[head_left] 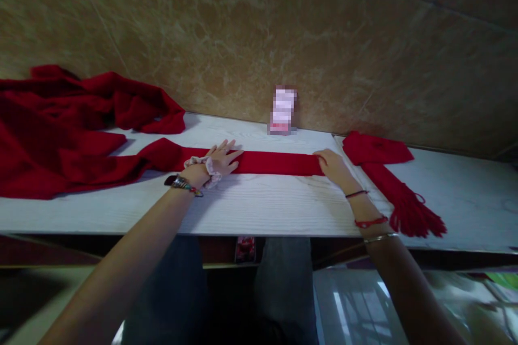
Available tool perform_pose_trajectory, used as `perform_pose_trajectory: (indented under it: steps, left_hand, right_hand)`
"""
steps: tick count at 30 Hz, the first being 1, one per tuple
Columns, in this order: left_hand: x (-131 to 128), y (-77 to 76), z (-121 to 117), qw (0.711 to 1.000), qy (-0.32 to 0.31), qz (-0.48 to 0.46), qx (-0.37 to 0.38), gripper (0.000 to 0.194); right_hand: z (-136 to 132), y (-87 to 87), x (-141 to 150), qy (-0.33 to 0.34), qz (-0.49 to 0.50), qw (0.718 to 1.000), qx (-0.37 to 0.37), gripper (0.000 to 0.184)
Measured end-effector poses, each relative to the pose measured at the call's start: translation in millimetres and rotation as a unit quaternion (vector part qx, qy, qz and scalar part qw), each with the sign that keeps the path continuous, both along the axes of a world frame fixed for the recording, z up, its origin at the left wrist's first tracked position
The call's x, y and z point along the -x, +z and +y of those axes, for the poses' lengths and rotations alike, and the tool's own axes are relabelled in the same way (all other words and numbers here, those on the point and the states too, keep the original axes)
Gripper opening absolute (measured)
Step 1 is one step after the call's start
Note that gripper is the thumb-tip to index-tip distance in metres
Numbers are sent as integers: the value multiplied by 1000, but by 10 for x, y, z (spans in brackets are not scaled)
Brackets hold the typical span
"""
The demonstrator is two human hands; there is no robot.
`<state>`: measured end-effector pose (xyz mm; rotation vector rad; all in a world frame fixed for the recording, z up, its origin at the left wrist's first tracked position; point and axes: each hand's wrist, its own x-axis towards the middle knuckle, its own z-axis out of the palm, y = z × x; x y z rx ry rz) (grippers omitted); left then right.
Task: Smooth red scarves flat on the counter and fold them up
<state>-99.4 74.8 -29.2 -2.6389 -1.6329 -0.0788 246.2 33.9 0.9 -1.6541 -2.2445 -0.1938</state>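
A long red scarf [279,163] lies stretched in a flat band across a white wooden table [259,207]. My left hand [220,160] rests flat on the band with fingers spread, a scrunchie and a watch on its wrist. At the band's right end my right hand [334,166] has its fingers curled over the edge of the cloth. To the left the band runs into a heap of red fabric [52,129].
A second red scarf with tassels [390,183] lies at the right, its fringe near the table's front edge. A small blurred box [283,110] stands against the brown tiled wall [259,27]. My knees show below the table.
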Motion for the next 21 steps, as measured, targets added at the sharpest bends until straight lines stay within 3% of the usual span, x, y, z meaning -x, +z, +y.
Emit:
perform_pose_trajectory:
  steps: [2,5,9,16,18,21]
  left_hand:
    - [-182,76,-15,1000,-6,23,-7,49]
    - [-640,176,-49,997,-72,-5,-7,48]
    - [-1041,162,-49,990,-135,-15,21,48]
    - [-905,32,-15,990,-142,1,5,46]
    - [-894,19,-11,990,-138,-1,2,46]
    - [-908,-8,4,991,-131,-12,-5,46]
  right_hand:
    - [14,-72,77,23,-33,998,43,36]
    - [63,-148,59,3,-39,998,53,35]
    - [117,-166,-80,-20,-28,998,58,33]
    - [53,-130,-488,-192,-44,980,38,28]
    - [62,-92,-494,-179,-17,984,2,31]
    - [131,-52,-279,-100,18,994,-46,35]
